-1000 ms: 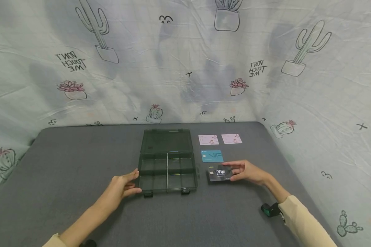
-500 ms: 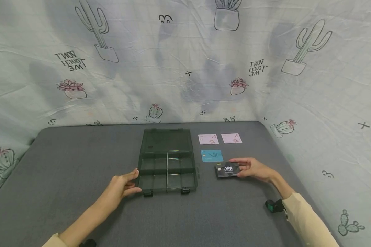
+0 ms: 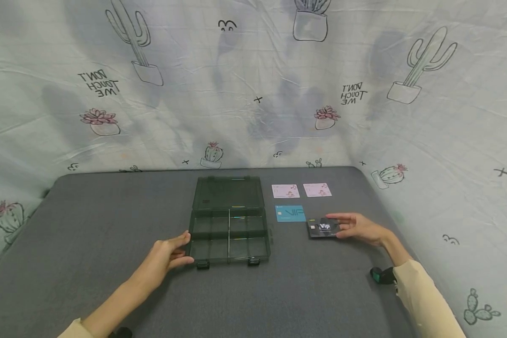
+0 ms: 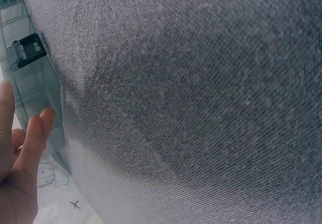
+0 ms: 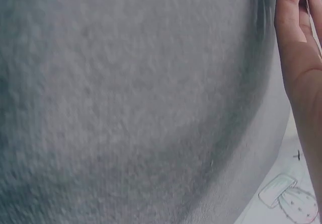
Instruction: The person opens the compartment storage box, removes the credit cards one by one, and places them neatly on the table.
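Observation:
My right hand (image 3: pixel 359 228) pinches a black card marked "Vip" (image 3: pixel 323 227) by its right end, with the index finger along the far edge and the thumb at the near one. The card lies nearly flat, just below and right of a blue VIP card (image 3: pixel 290 213); whether it touches the table I cannot tell. My left hand (image 3: pixel 166 256) rests its fingertips against the left side of a dark green see-through compartment box (image 3: pixel 229 261). The box stands with its lid (image 3: pixel 228 193) folded back. In the left wrist view, extended fingers (image 4: pixel 34 138) meet the box's side wall.
Two pink cards, a left one (image 3: pixel 285 191) and a right one (image 3: pixel 317 189), lie behind the blue card. Two latches, one at the left (image 3: pixel 203 265), line the box's front. A grey cloth-covered table (image 3: pixel 253 300) ends at a hanging printed sheet (image 3: pixel 253 126).
The right hand has carried the black card to the right and slightly away, from beside the box to below the blue card's right corner. The left hand and box stay where they were.

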`<state>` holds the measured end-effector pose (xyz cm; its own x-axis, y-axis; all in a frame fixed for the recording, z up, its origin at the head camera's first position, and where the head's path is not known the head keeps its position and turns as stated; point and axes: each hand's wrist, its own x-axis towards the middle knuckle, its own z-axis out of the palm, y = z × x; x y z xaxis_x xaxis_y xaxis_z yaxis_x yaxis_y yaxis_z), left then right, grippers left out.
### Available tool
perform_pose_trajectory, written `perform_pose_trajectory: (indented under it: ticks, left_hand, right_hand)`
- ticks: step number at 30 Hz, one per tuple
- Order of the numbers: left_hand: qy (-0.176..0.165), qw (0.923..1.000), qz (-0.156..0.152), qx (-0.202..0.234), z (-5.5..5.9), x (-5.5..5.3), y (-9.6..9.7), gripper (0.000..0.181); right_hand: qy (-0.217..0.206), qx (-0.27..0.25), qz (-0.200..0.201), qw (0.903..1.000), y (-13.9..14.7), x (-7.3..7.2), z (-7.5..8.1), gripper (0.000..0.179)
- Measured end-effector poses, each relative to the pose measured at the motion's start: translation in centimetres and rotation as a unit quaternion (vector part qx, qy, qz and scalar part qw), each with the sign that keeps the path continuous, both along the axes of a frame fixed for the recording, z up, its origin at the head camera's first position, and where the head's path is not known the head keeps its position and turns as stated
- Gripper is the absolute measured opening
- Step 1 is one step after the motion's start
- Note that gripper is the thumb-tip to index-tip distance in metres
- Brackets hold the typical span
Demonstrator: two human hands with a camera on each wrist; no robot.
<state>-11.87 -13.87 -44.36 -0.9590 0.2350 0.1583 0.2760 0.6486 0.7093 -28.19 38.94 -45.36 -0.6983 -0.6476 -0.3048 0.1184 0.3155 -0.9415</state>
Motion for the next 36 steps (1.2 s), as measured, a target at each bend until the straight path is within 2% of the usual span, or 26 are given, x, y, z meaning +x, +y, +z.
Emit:
perform_pose_trajectory:
  ticks: [6,11,23,27,32,36]
  left_hand:
    - [-0.010,0.9999,-0.002,0.001,-0.1,0.1,0.1,0.058]
    - [-0.017,0.9999,-0.003,-0.002,0.2,-0.1,-0.1,0.059]
    - [-0.024,0.9997,-0.007,0.000,1.0,-0.5,-0.4,0.058]
    - [-0.024,0.9997,-0.007,-0.001,1.1,-0.6,-0.4,0.057]
    - [-0.026,0.9996,-0.004,0.000,1.2,-0.5,-0.3,0.057]
    - [-0.015,0.9999,-0.005,-0.004,1.2,-0.6,-0.3,0.056]
  right_hand:
    - [-0.001,0.021,-0.017,0.9996,0.8,-0.2,0.1,0.065]
    - [-0.020,0.044,-0.040,0.9980,0.9,-0.7,0.4,0.066]
    - [-0.024,0.054,-0.013,0.9982,1.4,-3.1,1.6,0.068]
    - [-0.026,0.058,-0.011,0.9979,1.4,-3.9,1.8,0.068]
    - [-0.008,0.075,-0.008,0.9971,1.4,-4.7,1.7,0.066]
    - [-0.013,0.080,-0.007,0.9967,1.2,-5.3,1.6,0.063]
